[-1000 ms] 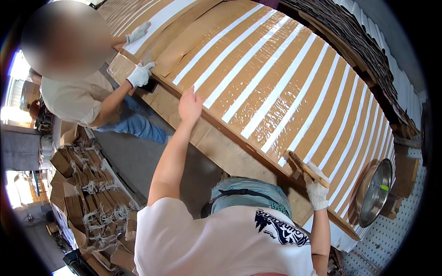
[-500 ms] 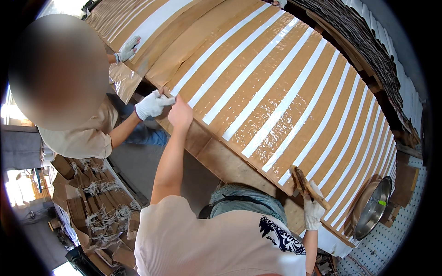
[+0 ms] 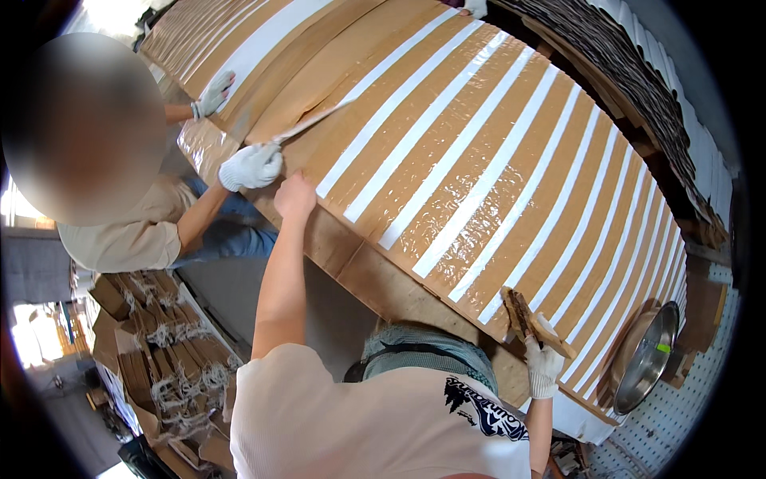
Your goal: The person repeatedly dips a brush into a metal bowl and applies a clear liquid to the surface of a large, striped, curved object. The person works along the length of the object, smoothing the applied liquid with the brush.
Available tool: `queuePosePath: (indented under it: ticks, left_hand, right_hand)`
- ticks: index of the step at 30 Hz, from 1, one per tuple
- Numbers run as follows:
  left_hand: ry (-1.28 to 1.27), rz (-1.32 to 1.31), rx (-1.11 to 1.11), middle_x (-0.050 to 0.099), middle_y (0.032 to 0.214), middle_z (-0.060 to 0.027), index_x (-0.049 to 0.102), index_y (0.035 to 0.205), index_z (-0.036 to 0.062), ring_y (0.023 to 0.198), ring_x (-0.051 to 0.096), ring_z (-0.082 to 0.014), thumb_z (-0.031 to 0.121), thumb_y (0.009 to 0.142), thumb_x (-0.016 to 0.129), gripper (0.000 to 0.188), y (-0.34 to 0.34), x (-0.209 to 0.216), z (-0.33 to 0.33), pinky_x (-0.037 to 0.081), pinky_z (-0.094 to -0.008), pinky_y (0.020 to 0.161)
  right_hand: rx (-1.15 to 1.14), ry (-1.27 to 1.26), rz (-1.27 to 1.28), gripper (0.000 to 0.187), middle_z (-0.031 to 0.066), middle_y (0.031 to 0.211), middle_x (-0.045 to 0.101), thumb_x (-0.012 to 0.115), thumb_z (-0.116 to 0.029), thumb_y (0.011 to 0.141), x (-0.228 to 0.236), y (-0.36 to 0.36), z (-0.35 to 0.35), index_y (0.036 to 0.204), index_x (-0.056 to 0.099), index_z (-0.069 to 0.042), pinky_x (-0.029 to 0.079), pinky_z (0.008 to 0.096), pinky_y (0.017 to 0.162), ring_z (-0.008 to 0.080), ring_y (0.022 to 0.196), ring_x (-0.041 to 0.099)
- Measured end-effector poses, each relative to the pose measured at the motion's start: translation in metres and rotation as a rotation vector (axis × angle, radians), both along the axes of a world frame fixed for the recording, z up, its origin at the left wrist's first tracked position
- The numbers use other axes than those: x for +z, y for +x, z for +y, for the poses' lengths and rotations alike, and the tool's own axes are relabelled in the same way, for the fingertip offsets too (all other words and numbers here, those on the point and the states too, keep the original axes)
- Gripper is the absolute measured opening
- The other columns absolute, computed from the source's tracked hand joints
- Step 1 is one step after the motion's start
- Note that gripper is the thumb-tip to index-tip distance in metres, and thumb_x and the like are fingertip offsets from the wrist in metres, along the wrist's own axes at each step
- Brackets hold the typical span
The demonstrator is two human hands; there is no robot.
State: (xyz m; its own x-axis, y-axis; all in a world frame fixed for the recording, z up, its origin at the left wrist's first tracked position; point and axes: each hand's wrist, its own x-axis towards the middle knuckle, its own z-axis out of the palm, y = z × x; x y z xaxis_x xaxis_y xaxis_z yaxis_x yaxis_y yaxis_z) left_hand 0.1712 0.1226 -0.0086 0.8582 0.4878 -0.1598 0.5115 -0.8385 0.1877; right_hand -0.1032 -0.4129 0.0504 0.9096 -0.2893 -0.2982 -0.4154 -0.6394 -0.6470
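My bare left hand (image 3: 296,196) is at the near edge of the stack of brown sheets (image 3: 307,152), fingers curled; whatever they pinch is hidden. In my white-gloved right hand (image 3: 544,369) is a flat wooden brush (image 3: 523,313) with a dark, worn end, held over the stack's near edge. Glossy wet-looking brown bands and white strips (image 3: 487,188) alternate across the stack. Beside my left hand, a co-worker's gloved hand (image 3: 252,166) grips a thin pale strip (image 3: 315,122) lifted off the sheets. The co-worker's other gloved hand (image 3: 214,93) rests flat on the sheets.
A shiny metal basin (image 3: 648,358) stands tilted by the right end of the stack. Another gloved hand (image 3: 475,8) shows at the far edge. Bundles of brown card with white string (image 3: 167,359) lie at lower left. Dark layered stacks (image 3: 638,88) line the far right.
My left hand has shifted slightly left and nearer me, apart from the co-worker's hand. The co-worker's hand has drawn up a thin strip from the sheets. My right hand with the brush stays nearly still.
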Motion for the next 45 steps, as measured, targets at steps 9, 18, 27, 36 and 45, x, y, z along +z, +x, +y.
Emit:
queuePosePath:
  ticks: [9, 18, 27, 36, 45]
  left_hand:
    - [-0.123, -0.001, -0.007, 0.07, 0.11, -0.0184, 0.054, 0.139, 0.0215, 0.101, 0.068, -0.0358, 0.03, 0.093, 0.05, 0.047, -0.002, -0.016, 0.02, 0.053, -0.0476, 0.084]
    - [-1.023, -0.358, 0.405, 0.052, 0.058, -0.0045, 0.036, 0.154, 0.0186, 0.041, 0.045, -0.0121, 0.003, 0.092, 0.037, 0.064, -0.009, -0.019, 0.023, 0.041, -0.0292, 0.036]
    - [-0.271, -0.61, -0.489, 0.062, 0.108, -0.0154, 0.065, 0.107, -0.0003, 0.103, 0.058, -0.0308, 0.017, 0.093, 0.066, 0.022, -0.15, -0.007, -0.11, 0.047, -0.0406, 0.09]
    - [-0.224, -0.49, -0.603, 0.055, 0.127, -0.0213, 0.056, 0.126, -0.0055, 0.119, 0.053, -0.0376, 0.018, 0.098, 0.058, 0.037, -0.157, -0.006, -0.141, 0.042, -0.0439, 0.102]
    - [-0.134, -0.288, -0.644, 0.054, 0.138, -0.0248, 0.058, 0.128, -0.0086, 0.128, 0.051, -0.0385, 0.019, 0.098, 0.052, 0.041, -0.15, -0.028, -0.135, 0.04, -0.0428, 0.109]
  right_hand:
    - [-0.062, 0.16, -0.207, 0.04, 0.0147, 0.122, 0.069, 0.07, 0.006, 0.081, 0.008, 0.003, 0.011, 0.12, 0.066, 0.002, 0.049, 0.0319, 0.102, 0.0227, 0.115, 0.065]
    - [-0.016, 0.144, -0.206, 0.039, 0.0129, 0.119, 0.07, 0.073, -0.013, 0.084, 0.011, -0.007, -0.004, 0.122, 0.067, -0.005, 0.05, 0.0318, 0.099, 0.0212, 0.113, 0.065]
    - [-0.211, 0.146, -0.34, 0.036, 0.0069, 0.115, 0.07, 0.067, -0.016, 0.093, 0.048, 0.003, -0.046, 0.126, 0.065, -0.003, 0.051, 0.0306, 0.093, 0.0165, 0.103, 0.066]
    - [0.492, -0.551, -0.461, 0.028, 0.0035, 0.104, 0.071, 0.06, -0.025, 0.091, 0.015, -0.002, 0.038, 0.119, 0.066, -0.021, 0.059, 0.0315, 0.069, 0.019, 0.09, 0.071]
    - [0.417, -0.297, -0.579, 0.042, 0.0082, 0.104, 0.069, 0.066, -0.014, 0.085, 0.037, 0.076, 0.071, 0.127, 0.064, -0.017, 0.056, 0.0322, 0.081, 0.0239, 0.094, 0.068]
